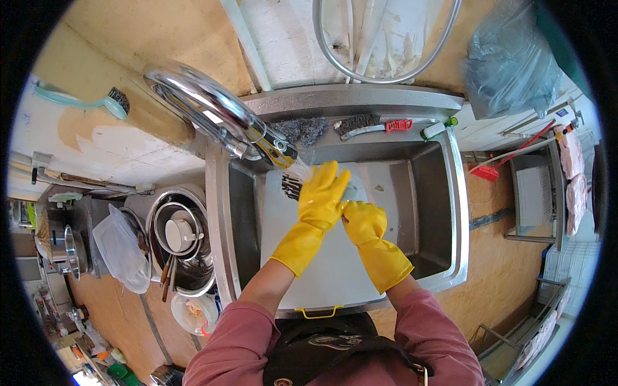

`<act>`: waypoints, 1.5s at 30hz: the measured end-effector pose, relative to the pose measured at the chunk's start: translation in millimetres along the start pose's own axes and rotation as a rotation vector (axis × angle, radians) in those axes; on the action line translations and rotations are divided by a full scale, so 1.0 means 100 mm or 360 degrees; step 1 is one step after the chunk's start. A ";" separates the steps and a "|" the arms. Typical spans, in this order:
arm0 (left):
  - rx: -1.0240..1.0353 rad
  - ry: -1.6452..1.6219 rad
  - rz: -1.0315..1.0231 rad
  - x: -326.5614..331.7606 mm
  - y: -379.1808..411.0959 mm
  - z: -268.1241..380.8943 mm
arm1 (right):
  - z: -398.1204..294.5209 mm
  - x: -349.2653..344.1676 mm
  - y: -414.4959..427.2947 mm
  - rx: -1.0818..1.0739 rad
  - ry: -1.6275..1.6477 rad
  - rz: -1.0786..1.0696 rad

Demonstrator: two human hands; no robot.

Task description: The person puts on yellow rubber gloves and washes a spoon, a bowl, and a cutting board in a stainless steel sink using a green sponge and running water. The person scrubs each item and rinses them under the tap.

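My left hand [319,198], in a yellow rubber glove, lies palm down under the faucet's running water with its fingers extended. My right hand [365,221], gloved alike, is curled into a fist close against it; whether anything is inside the fist is hidden. A blurred grey-green thing [356,186] shows between and beyond the hands; I cannot tell what it is. Below both hands a white cutting board [318,284] with a yellow handle [318,313] lies in the stainless-steel sink [437,212]. Black marks [290,186] show beside my left fingers.
The chrome faucet [217,106] arches in from the left. Along the back ledge lie steel-wool scrubbers [306,130], a red-handled tool [398,125] and a green-and-white brush [437,129]. Nested metal bowls [181,212] stand left; a plastic bag [514,67] hangs right.
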State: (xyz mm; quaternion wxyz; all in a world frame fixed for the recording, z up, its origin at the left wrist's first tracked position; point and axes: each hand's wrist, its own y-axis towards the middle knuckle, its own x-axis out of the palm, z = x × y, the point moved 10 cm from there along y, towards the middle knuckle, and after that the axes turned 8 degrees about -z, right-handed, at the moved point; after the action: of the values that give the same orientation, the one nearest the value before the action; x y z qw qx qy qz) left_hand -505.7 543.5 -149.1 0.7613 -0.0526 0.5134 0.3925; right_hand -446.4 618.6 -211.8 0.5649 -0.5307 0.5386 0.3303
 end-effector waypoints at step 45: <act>-0.1216 -0.0914 0.0423 -0.23 -0.94 -1.78 | 0.13 0.18 -0.23 0.0363 0.1340 -0.0767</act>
State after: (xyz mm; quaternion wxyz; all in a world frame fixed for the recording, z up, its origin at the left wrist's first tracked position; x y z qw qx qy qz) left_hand -580.3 380.3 -244.0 0.7417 -0.1517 0.1045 0.6450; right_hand -417.2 622.1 -225.3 0.4131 -0.6622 0.6148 -0.1135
